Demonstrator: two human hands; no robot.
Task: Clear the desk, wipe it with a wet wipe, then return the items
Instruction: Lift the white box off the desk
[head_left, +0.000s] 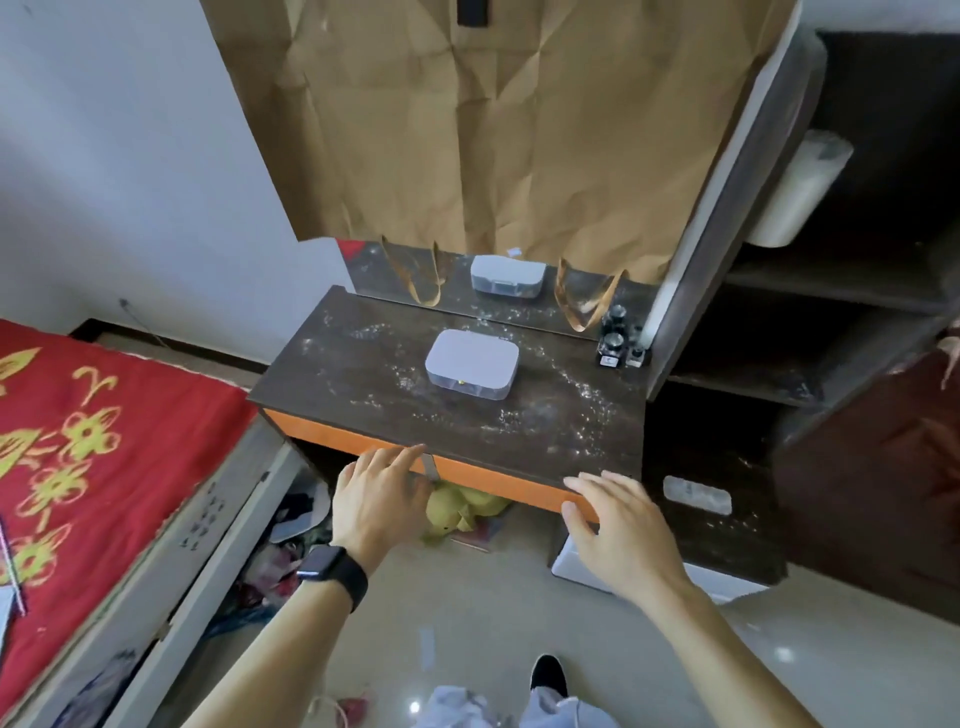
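The dark wood-grain worktop (358, 374) is seen from above, with pale specks and streaks scattered across its surface. A white lidded box (471, 370) is observed lying flat near the middle of the worktop, well apart from both hands. A cluster of small dark bottles (619, 343) is noted upright at the rear right corner, just beside the side panel. A mirror strip (384, 275) runs along the back edge, and the box and bottles are reflected in it; above it the surface is covered by creased brown paper (493, 130). The left hand (382, 491), with a black smartwatch (332, 569) worn at the wrist, is held at the front edge, fingers extended and relaxed, nothing gripped; the fingertips reach the edge above the orange drawer front (322, 431), and contact cannot be confirmed. The right hand (618, 525) is held at the front right corner, fingers spread, nothing held. A yellow soft item (462, 506) is seen on the floor beneath the worktop. A white power strip (697, 494) is recorded lying on a lower dark surface to the right. A bed with a red patterned blanket (78, 441) stands to the left.
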